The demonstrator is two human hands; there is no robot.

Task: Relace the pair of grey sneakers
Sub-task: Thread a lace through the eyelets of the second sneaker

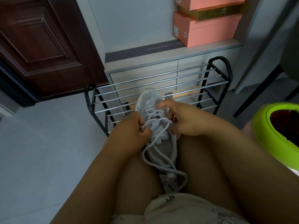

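1. Left forearm comes up from the lower left, crossing the left thigh. Left hand (131,130) sits at the near-left side of the grey sneaker (150,102), knuckles up, fingers curled tight and pinching a strand of the pale lace (155,152) where it leaves the eyelets.
2. Right forearm comes in from the lower right over the right thigh. Right hand (182,120) is at the sneaker's right side, wrist bent. Its index finger reaches forward across the laced rows and touches them; the other fingers curl loosely down beside the shoe's collar. Whether they grip the shoe or a lace, cannot tell; the thumb is hidden.
3. Sneaker rests between the two bare knees, toe pointing away from the person toward the black shoe rack (161,88), heel toward the lap. It lies directly between the two hands, touched on both sides.
4. Lace already crisscrosses the forward eyelets. Loose ends trail from the sneaker's tongue back toward the lap, looping in the gap between the thighs.
5. Only one sneaker is in view.
6. Right of the sneaker, well apart: a lime-green bin (275,126). Beyond the sneaker, above the rack: pink boxes (208,31) stacked on a grey cabinet.
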